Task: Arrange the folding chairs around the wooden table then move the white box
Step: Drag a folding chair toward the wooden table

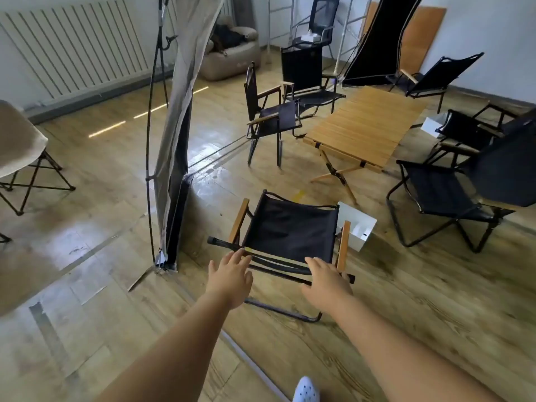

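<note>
Right at the bottom edge there's a white shoe (pixel 306 390), with both bare arms stretched out toward the nearest folding chair (pixel 290 230). The left hand (pixel 230 272) and right hand (pixel 324 278) are spread flat, fingers straight and apart, with nothing gripped. The fingertips sit at the chair's black frame bars, but I can't tell if they're actually touching. My guess is it's one hand per side so the chair can be grabbed evenly and shifted without twisting.

That chair stands off the near end of the wooden table (pixel 365 126), well apart from it, so I'd say it's the one not yet in place. The white box (pixel 358 227) is on the floor just beside the chair's right armrest, between chair and table (so basically right in the path). Pushing straight ahead would probably bump it, so either the chair goes round it or the box moves first.

On the left, a grey tent flap (pixel 174 140) with its black pole stands near the chair, so there's not much room that way.

Further out, other black folding chairs already sit by the table, like the right-hand chair (pixel 446 198) and the left-hand chair (pixel 269 114). At the back there's a radiator (pixel 72 44) and an office chair (pixel 322 21).
</note>
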Demonstrator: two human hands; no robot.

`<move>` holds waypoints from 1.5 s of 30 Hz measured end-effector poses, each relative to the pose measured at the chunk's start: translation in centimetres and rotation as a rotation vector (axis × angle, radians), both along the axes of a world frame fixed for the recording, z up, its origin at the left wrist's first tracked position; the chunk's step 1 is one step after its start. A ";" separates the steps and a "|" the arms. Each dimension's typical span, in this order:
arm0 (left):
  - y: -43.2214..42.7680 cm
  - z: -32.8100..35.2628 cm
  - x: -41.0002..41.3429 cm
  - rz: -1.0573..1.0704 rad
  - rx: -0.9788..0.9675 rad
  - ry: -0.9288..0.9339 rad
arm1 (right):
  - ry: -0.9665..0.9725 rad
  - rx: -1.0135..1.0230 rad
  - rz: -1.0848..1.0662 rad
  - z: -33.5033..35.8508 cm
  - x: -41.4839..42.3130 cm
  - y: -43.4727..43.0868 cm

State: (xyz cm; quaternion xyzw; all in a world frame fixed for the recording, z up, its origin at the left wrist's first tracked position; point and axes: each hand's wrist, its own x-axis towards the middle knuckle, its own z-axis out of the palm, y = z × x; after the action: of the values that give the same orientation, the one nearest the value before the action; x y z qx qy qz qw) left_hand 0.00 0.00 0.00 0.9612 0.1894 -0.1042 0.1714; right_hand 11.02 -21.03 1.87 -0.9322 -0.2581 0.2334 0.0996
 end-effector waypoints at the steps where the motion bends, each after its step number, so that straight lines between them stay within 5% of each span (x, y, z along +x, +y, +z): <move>1: 0.2 -0.3 0.2 0.011 -0.016 0.010 | 0.010 0.002 -0.004 -0.3 0.4 0.3; 27: 8.1 -9.1 13.8 -0.290 -0.033 0.356 | 0.132 -0.431 0.041 -11.3 9.6 8.1; 45: 15.1 -11.2 14.6 -0.436 0.219 0.417 | 0.080 -0.518 -0.099 -11.3 10.2 8.4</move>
State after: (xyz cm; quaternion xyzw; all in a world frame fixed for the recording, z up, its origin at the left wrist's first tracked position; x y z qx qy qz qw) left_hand 14.62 15.14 -11.18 0.9498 0.0202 -0.3123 -0.0020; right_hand 21.21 -12.66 -9.48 -0.9281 -0.1399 0.3233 -0.1209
